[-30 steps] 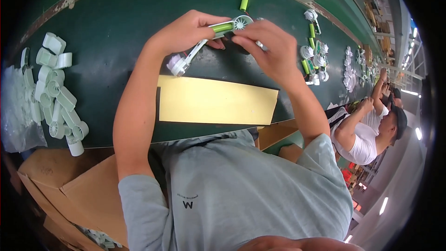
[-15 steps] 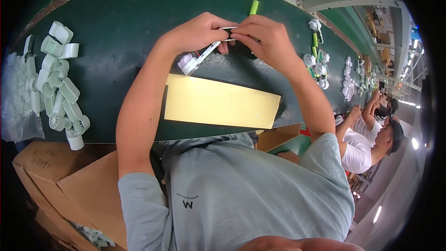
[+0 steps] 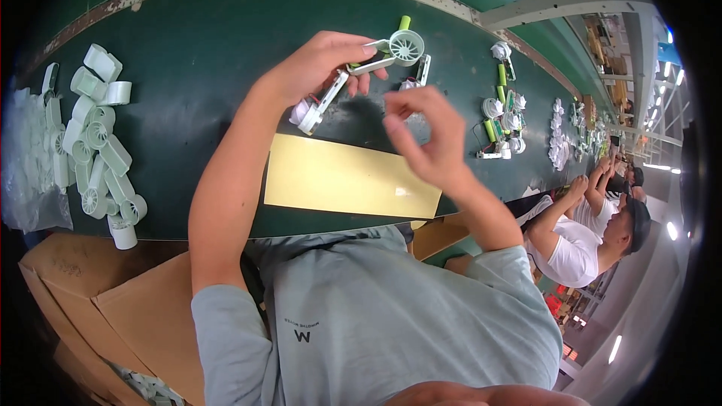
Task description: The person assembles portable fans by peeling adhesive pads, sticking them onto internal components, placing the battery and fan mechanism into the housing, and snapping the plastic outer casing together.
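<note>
Near the middle of the bench, my left hand (image 3: 331, 60) pinches the handle part of a pale green fan housing (image 3: 407, 46), whose round spoked end points right. Below that hand, a white fan motor assembly (image 3: 307, 114) with a narrow strip lies by the yellow sheet; whether my fingers touch it I cannot tell. My right hand (image 3: 429, 131) is off to the right, holding nothing, with thumb and fingers apart. Between the hands and further back sits another motor assembly (image 3: 423, 74), partly hidden. A lime-green cylinder (image 3: 404, 22) shows behind the housing.
A yellow sheet (image 3: 350, 180) lies at the bench's front edge. Several pale green housings (image 3: 98, 143) are heaped at left beside a clear plastic bag (image 3: 34, 158). Several motor assemblies (image 3: 505, 113) stand at right. A cardboard box (image 3: 150, 308) is below; co-workers (image 3: 579, 248) sit at right.
My right hand has let go of the housing and moved down toward me. The housing's round spoked end now shows beyond my left hand, which stays on it.
</note>
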Demonstrator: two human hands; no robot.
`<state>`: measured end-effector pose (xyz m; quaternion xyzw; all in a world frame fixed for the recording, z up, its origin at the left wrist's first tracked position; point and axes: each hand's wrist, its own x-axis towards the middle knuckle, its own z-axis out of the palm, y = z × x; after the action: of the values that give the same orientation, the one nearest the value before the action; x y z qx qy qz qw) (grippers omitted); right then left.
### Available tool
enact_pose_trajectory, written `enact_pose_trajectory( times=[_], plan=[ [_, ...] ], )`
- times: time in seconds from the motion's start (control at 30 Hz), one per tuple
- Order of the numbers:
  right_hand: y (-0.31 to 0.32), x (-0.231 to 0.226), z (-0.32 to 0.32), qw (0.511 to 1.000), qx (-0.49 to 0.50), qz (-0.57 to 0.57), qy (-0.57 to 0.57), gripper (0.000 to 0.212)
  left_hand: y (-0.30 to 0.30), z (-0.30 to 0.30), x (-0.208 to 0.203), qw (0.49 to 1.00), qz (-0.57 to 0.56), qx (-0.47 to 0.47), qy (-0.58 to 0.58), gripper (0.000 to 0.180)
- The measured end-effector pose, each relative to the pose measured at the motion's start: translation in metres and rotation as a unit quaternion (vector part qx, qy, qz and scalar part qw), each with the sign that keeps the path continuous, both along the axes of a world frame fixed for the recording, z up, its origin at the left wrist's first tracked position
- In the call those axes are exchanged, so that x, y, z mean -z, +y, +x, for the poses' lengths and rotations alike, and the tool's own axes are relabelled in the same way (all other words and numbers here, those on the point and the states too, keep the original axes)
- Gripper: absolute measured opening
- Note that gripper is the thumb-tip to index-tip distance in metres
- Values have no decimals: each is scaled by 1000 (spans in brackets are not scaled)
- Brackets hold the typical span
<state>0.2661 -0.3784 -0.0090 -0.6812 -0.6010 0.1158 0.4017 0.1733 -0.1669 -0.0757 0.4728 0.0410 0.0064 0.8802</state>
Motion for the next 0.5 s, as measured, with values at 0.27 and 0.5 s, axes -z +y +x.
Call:
enact_pose_trajectory(
  times=[0.27, 0.5],
  plan=[
    [7, 52, -55, 959, 79, -50, 267, 78, -17, -1, -17, 990, 30, -98, -92, 32],
    [27, 70, -54, 917, 87, -48, 385, 59, -23, 3, -19, 974, -69, -145, -159, 33]
  ],
)
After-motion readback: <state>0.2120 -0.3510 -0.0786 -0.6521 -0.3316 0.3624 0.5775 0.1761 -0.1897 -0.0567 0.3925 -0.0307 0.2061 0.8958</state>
